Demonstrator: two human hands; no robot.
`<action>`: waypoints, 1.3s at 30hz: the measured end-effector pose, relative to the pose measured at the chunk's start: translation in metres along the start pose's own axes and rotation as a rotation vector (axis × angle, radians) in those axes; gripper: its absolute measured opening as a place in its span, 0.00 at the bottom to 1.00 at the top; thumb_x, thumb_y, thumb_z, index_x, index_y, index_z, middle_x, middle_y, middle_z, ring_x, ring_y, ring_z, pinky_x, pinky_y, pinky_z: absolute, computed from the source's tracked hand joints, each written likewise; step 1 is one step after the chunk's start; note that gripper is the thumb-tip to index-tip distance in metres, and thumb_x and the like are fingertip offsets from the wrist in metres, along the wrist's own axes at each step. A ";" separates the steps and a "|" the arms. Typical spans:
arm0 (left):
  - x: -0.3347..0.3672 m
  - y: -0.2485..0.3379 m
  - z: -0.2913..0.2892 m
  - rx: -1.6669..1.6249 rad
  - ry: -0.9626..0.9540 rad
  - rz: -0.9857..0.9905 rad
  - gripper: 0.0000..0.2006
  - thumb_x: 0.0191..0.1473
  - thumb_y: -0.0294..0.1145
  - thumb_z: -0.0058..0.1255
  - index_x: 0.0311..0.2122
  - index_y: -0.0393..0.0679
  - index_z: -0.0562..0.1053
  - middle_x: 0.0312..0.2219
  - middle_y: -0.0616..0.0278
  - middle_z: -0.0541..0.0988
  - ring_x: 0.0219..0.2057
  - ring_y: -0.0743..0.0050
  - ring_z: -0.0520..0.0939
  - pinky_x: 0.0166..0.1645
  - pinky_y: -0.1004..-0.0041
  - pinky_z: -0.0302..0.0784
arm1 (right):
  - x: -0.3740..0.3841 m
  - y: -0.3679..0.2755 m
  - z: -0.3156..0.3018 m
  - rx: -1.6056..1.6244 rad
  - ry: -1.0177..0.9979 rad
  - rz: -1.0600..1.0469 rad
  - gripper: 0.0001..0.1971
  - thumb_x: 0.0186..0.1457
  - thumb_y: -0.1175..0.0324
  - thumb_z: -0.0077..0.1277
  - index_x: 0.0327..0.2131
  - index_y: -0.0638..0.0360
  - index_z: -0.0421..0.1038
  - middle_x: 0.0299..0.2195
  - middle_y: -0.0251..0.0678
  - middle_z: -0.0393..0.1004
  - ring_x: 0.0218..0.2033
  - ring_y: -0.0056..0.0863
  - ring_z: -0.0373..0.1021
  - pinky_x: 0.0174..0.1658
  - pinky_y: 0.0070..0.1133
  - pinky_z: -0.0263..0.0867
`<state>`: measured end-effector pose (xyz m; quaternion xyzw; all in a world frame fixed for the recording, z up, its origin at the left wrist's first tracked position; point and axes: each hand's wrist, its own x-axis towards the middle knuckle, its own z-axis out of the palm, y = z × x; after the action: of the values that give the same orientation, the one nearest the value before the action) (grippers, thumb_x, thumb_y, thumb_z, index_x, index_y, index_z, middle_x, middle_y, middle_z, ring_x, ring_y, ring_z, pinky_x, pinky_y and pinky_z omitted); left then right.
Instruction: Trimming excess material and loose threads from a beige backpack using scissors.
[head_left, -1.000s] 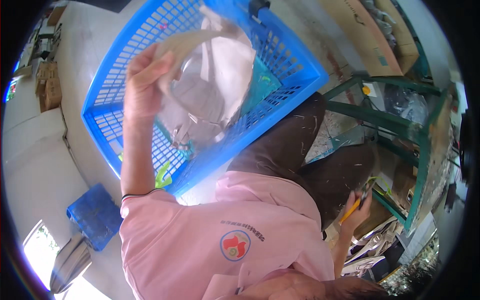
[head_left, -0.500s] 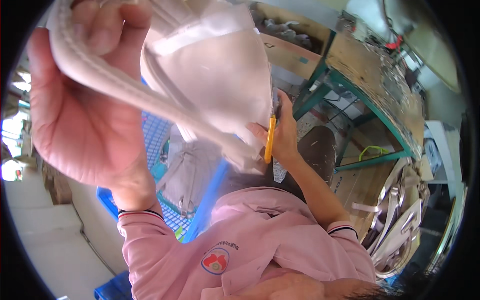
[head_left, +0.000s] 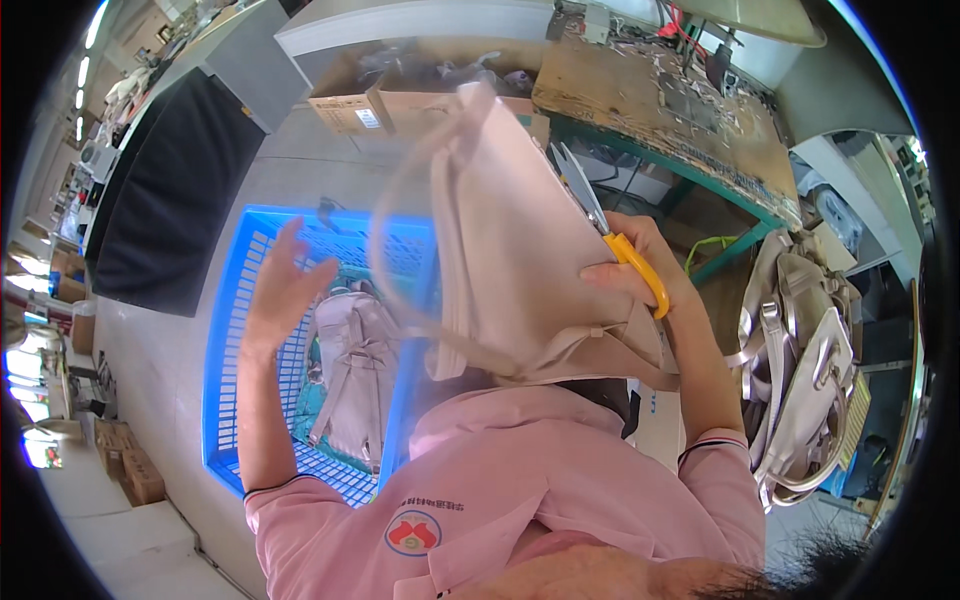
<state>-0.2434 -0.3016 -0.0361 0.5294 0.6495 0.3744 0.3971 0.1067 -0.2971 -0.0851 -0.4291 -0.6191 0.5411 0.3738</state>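
A pale pink bag [head_left: 520, 230] stands tilted in front of my chest, its looped strap smeared by motion on the left side. My right hand [head_left: 655, 252] grips the bag's right edge and also holds scissors [head_left: 638, 272] with yellow handles. Their metal blades are apart and point up along that edge. Over the blue plastic basket [head_left: 222, 330], my left hand [head_left: 285, 285] is raised with fingers apart, slightly blurred and holding nothing. Inside the basket a pale backpack [head_left: 355, 365] lies on teal material.
To the right hang or lean several pale bags [head_left: 795, 370] in a bunch. A worn workbench [head_left: 640, 95] with green legs stands at the far right, littered with scraps. Cardboard boxes [head_left: 350, 112] sit at the back, and a black panel [head_left: 175, 200] is at far left.
My left hand has let go of the bag's strap and moved down and away to the basket side. The bag has come lower, and my right hand with the scissors has shifted right.
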 end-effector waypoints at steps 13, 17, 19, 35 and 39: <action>0.161 0.055 0.114 0.152 -0.736 0.495 0.26 0.35 0.41 0.59 0.43 0.41 0.69 0.35 0.62 0.72 0.41 0.74 0.70 0.46 0.74 0.64 | -0.024 0.009 -0.007 0.141 -0.138 -0.123 0.26 0.31 0.66 0.63 0.38 0.64 0.69 0.32 0.25 0.69 0.33 0.11 0.61 0.37 0.12 0.59; 0.153 0.029 0.106 -0.027 -0.675 0.498 0.14 0.39 0.37 0.56 0.34 0.43 0.74 0.24 0.70 0.75 0.30 0.81 0.74 0.39 0.79 0.65 | -0.059 0.038 -0.029 0.264 0.123 0.045 0.26 0.31 0.70 0.62 0.40 0.63 0.66 0.27 0.23 0.66 0.27 0.08 0.59 0.32 0.09 0.57; 0.151 0.020 0.104 -0.213 -0.562 0.406 0.12 0.43 0.33 0.53 0.35 0.42 0.74 0.28 0.69 0.76 0.31 0.82 0.74 0.39 0.81 0.66 | -0.081 0.057 -0.031 0.293 0.191 0.079 0.25 0.33 0.72 0.60 0.40 0.63 0.65 0.24 0.22 0.63 0.25 0.08 0.57 0.29 0.09 0.55; 0.154 -0.011 0.089 -0.388 -0.500 0.484 0.09 0.44 0.31 0.54 0.33 0.42 0.74 0.30 0.69 0.76 0.33 0.82 0.73 0.43 0.78 0.63 | -0.170 0.085 -0.015 -0.506 0.458 0.195 0.38 0.33 0.51 0.60 0.48 0.59 0.57 0.28 0.43 0.67 0.29 0.36 0.66 0.32 0.26 0.62; 0.151 -0.013 0.088 -0.423 -0.520 0.483 0.10 0.45 0.31 0.53 0.34 0.42 0.74 0.30 0.68 0.76 0.34 0.80 0.73 0.44 0.77 0.64 | -0.160 0.082 -0.015 -0.603 0.450 0.217 0.39 0.30 0.49 0.60 0.46 0.59 0.59 0.32 0.42 0.66 0.28 0.37 0.65 0.32 0.26 0.62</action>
<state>-0.1873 -0.1487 -0.1009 0.6504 0.2933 0.4357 0.5487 0.1876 -0.4379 -0.1639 -0.6907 -0.6038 0.2636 0.2981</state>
